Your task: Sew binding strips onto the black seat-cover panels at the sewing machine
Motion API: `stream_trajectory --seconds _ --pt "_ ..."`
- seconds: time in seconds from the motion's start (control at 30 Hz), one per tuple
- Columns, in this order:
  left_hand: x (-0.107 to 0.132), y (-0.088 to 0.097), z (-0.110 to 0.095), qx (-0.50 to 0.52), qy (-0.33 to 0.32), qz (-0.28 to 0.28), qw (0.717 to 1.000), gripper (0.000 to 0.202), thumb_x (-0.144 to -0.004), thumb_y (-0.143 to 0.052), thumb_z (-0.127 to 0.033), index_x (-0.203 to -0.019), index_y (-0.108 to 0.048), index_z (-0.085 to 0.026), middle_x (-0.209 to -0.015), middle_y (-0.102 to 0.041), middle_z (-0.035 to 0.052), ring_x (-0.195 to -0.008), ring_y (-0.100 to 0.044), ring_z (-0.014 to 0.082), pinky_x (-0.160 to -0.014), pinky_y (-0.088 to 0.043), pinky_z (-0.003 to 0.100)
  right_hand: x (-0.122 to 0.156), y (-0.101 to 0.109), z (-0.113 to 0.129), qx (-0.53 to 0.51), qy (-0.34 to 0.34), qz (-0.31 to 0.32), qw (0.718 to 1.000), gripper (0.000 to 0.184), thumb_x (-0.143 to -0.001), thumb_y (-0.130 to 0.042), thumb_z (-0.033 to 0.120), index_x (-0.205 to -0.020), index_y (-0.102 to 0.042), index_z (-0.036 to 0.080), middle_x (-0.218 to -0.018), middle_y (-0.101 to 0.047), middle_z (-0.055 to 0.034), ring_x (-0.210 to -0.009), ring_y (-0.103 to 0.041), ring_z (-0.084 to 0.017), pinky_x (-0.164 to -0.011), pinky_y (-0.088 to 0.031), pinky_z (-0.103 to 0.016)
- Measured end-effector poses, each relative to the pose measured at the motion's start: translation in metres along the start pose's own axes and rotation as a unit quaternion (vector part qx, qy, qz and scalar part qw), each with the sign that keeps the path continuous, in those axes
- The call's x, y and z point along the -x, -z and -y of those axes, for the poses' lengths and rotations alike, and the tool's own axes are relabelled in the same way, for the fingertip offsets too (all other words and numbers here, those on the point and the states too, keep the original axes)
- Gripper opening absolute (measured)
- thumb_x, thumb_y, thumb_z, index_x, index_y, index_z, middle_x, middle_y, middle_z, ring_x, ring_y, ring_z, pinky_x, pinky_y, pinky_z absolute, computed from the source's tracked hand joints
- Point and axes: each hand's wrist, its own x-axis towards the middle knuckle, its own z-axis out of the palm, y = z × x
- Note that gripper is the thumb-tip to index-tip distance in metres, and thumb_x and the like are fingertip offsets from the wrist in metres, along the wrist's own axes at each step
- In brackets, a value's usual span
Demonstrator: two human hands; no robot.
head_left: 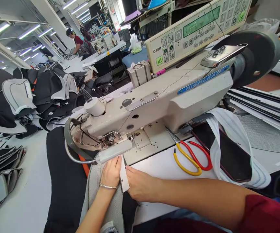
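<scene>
White strip (123, 177): narrow, lies on top of the grey panel (106, 202) at the near edge of the table (159, 166), just short of the needle area of the sewing machine (154, 106).

Left hand (110, 174): palm down on the panel, fingers bent, thumb side against the strip's left edge. Looks like pressing, not gripping. Thin bracelet at the wrist.

Right hand (140, 186): fingertips meet the strip's right edge. Cannot tell whether they pinch it or only press.

Axis: the strip's long axis runs away from the person toward the needle, near upright in the view, far end tucked under the lamp tube (114, 151), near end by the left wrist. The panel runs the same way and hangs off the table toward the lap.

Judgement on doing it well: hold the strip's edge parallel to the panel's edge, both hands flat and close on either side, equal tension, fingertips well short of the needle. Feed straight along the long axis and let no slack bunch at the near end.

Outward: black fabric (64, 181) left of the panel; red-and-yellow scissors (191, 157) on the table to the right; control panel (195, 29) above.
</scene>
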Motion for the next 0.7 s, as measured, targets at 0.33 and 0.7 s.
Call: stream_trajectory --seconds 0.33,0.7 --pt "0.004 -0.009 0.005 0.005 -0.013 0.012 1.000 0.033 -0.079 -0.036 -0.006 -0.103 -0.057 -0.008 -0.093 -0.062 0.0148 -0.082 -0.055 0.0211 -0.070 -0.049 0.033 -0.001 -0.014 0.006 -0.031 -0.023 0.013 0.999 0.016 -0.078 -0.052 0.016 -0.089 -0.060 0.008 -0.099 -0.054 -0.0135 -0.100 -0.044 -0.026 -0.096 -0.031 -0.044" --pt "-0.004 0.000 0.011 0.023 -0.001 0.098 0.995 0.028 -0.080 -0.033 -0.008 -0.090 -0.059 -0.015 -0.076 -0.063 0.0066 -0.064 -0.056 0.0166 -0.057 -0.048 0.027 -0.007 -0.026 0.012 -0.048 -0.038 -0.002 0.998 0.020 -0.079 -0.048 0.012 -0.096 -0.058 0.008 -0.106 -0.053 -0.0159 -0.109 -0.041 -0.027 -0.100 -0.028 -0.047"
